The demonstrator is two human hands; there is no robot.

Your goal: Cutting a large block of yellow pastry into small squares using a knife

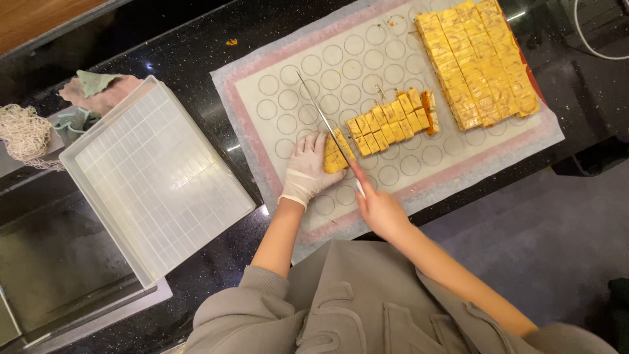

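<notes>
My left hand (306,168), in a white glove, presses on a small group of yellow-orange cut pieces (337,156) on a circle-printed baking mat (341,65). My bare right hand (380,211) grips the handle of a long thin knife (321,117), whose blade runs up-left beside those pieces. Just right of the blade lies a double row of cut cubes (393,121). Further right, near the mat's far end, sits a large slab scored into several strips (478,62).
The mat rests on a black speckled counter (196,46). A white rectangular tray with a grid bottom (154,177) stands to the left. Crumpled cloths (98,92) and a net bag (26,134) lie beyond it. A white cable (590,46) is at top right.
</notes>
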